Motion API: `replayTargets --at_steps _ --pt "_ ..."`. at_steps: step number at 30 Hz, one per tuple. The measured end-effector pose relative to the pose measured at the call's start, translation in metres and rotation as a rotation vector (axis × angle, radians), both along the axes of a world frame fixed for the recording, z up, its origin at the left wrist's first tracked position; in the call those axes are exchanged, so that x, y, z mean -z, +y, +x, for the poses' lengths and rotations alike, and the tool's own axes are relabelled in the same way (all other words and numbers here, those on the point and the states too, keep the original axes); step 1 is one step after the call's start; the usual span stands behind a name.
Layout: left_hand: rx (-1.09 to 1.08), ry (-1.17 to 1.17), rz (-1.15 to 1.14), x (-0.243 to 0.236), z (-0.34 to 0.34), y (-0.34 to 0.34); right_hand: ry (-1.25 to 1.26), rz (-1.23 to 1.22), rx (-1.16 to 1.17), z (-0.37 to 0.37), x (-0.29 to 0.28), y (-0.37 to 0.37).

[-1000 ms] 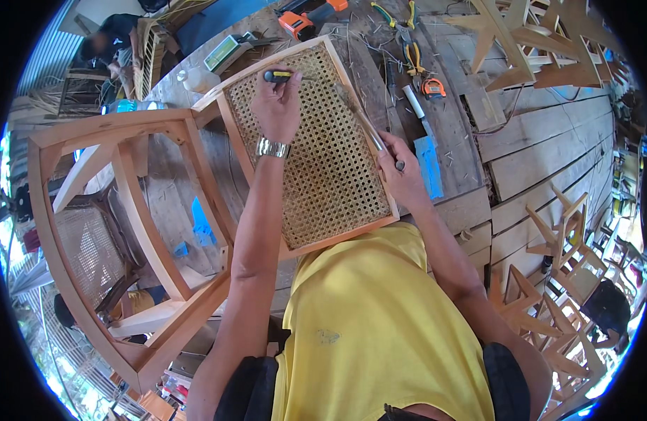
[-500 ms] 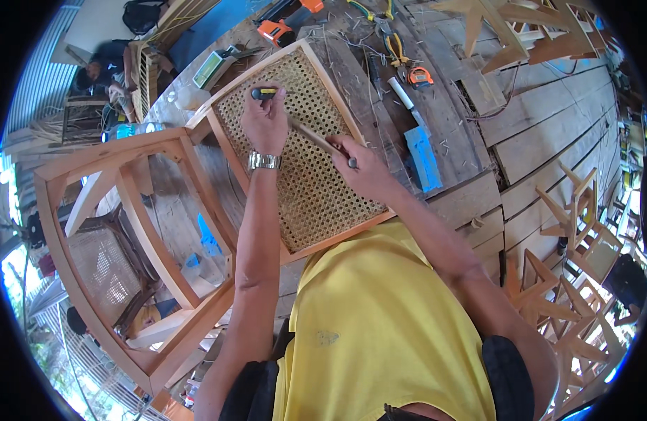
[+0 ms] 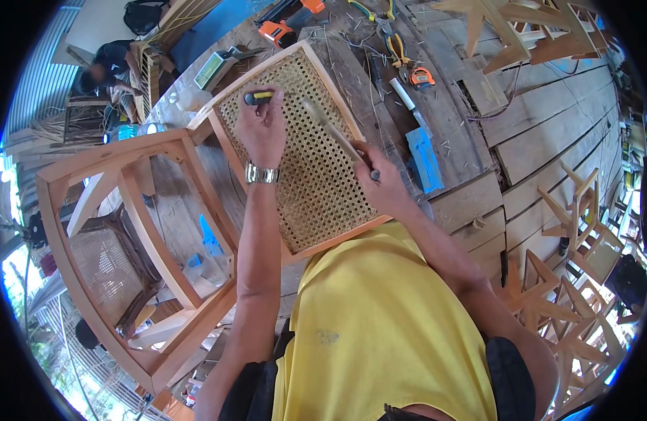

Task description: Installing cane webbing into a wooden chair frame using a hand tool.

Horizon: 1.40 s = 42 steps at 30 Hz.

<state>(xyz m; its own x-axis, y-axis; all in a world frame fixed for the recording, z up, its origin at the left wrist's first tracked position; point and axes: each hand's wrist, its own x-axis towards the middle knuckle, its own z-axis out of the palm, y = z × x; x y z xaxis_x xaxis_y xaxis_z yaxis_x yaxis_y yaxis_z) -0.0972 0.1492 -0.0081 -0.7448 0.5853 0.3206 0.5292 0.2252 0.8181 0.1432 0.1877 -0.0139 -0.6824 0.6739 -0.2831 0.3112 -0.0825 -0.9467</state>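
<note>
My left hand (image 3: 263,126) grips a short black-and-yellow tool handle (image 3: 259,97) over the upper left part of a woven cane panel (image 3: 306,200). The panel sits in a light wooden frame (image 3: 337,237), angled on the bench against my yellow shirt. My right hand (image 3: 381,184) is closed on a long tan tool (image 3: 336,133) with a dark lower end. Its upper end is pale and blurred over the cane, right of my left hand; I cannot tell whether it touches. A steel watch is on my left wrist.
An open wooden chair frame (image 3: 56,210) fills the left side. Pliers (image 3: 393,49), an orange tape measure (image 3: 421,78), an orange power tool (image 3: 274,34) and blue tape (image 3: 425,158) lie on the bench (image 3: 457,140). A co-worker (image 3: 116,67) bends at upper left. Star-like wooden pieces crowd the right.
The view has shifted slightly. My right hand and tool swung left half a second ago and are back to the right now. My left hand has dropped slightly toward me, still gripping the handle.
</note>
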Motion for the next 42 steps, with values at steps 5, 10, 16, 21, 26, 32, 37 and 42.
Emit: replayTargets --at_steps 5,10,16,21,26,32,37,42 --pt "-0.040 -0.096 0.043 0.008 -0.008 0.014 0.038 0.012 0.147 0.011 0.024 0.005" --pt "0.016 -0.115 0.042 0.018 -0.008 0.025 0.014 -0.001 0.119 -0.005 0.009 0.021" --pt "0.060 0.025 -0.092 0.011 -0.008 0.028 0.045 0.080 0.036 -0.028 0.016 0.045" --pt "0.019 -0.061 0.013 0.006 -0.012 0.006 0.083 0.145 0.046 -0.012 0.000 0.040" --pt "0.027 -0.106 0.038 0.011 -0.007 0.005 0.106 0.104 0.096 -0.008 0.007 0.031" --pt "0.075 -0.129 0.040 0.018 -0.012 0.012 0.105 0.087 0.087 -0.022 0.005 0.035" --pt "0.086 0.054 -0.122 0.010 -0.006 0.013 0.035 0.119 0.016 -0.026 0.012 0.043" --pt "0.124 0.008 -0.047 0.006 -0.002 0.009 0.072 0.122 0.046 -0.016 0.001 0.040"
